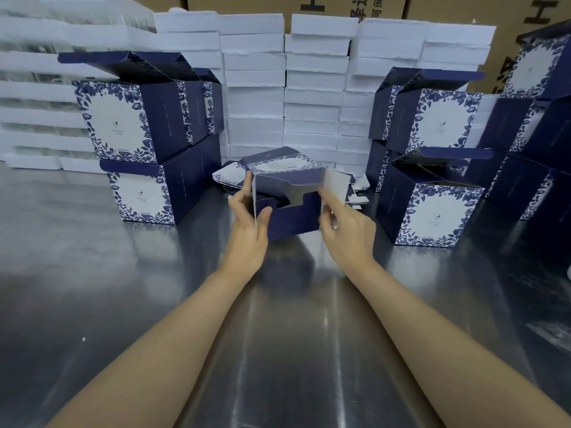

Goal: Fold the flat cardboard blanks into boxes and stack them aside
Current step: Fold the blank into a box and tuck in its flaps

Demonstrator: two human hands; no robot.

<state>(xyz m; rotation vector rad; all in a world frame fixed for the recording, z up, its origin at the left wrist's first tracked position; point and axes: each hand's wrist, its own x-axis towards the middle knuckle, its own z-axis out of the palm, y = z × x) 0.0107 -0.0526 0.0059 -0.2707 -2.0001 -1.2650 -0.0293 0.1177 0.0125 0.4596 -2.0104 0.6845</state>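
Nearest the camera, two bare forearms are stretched forward over a shiny steel tabletop (123, 288). Toward the middle of it, a half-folded box (293, 216) is held between the hands; whether its base rests on the surface cannot be told. Its dark blue front wall is turned toward the camera, and white-lined flaps stand up at its left and right ends.

The left hand (248, 223) is closed on the left flap, with the thumb laid on the blue front wall and the fingers tucked behind the flap. The right hand (346, 227) grips the right end: the forefinger is laid against the right flap, the thumb is set at the wall's right edge, and the other fingers are curled.

Just behind the box, flat blanks (227, 177) are piled low on the tabletop, their printed edges showing past both sides of it.

To the left, a left stack of folded boxes (139, 118) is built two high, with lid flaps raised. To the right, the right stacks of folded boxes (432, 208) are ranged in several columns, lids likewise raised.

Farthest back, white foam trays (256, 88) are stacked into a wall, and brown cartons (247, 4) with black print are seen behind them.
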